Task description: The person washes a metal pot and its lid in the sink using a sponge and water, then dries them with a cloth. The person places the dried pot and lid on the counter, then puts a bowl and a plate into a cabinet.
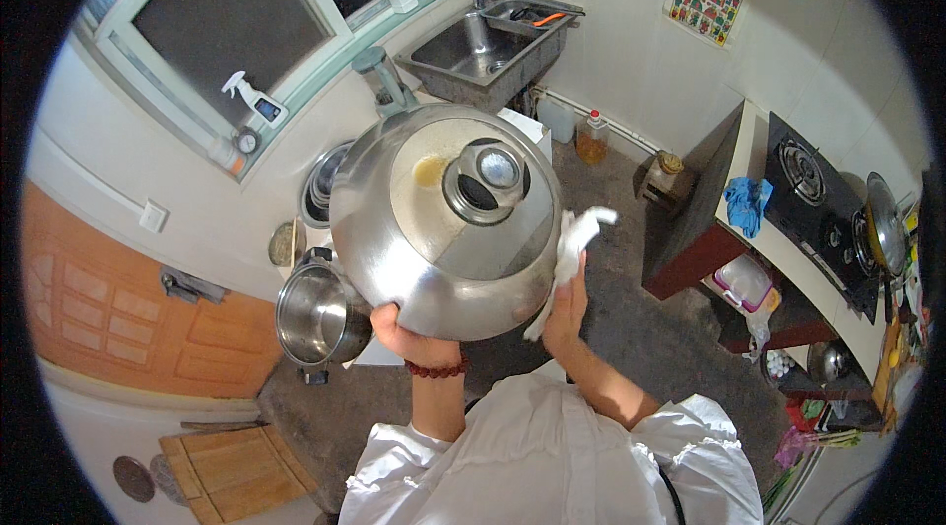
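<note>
A large domed steel pot lid (pixel 414 244) with a glass panel and a round knob (pixel 497 169) is held up before my chest. My left hand (pixel 410 339) grips its near left edge; most of the fingers are hidden beneath it. At the right rim, my right hand (pixel 567 311) presses a crumpled white cloth (pixel 576 244) against the lid. A yellowish spot shows near the knob. Just left of the lid stands an empty steel pot (pixel 318 314) with black handles.
A steel sink (pixel 480 45) is at the back, with a glass jug (pixel 380 82) nearer. On the right, a counter carries a black gas stove (pixel 813 207), a blue cloth (pixel 748 206) and a wok (pixel 885 222). An oil bottle (pixel 592 137) stands on the floor.
</note>
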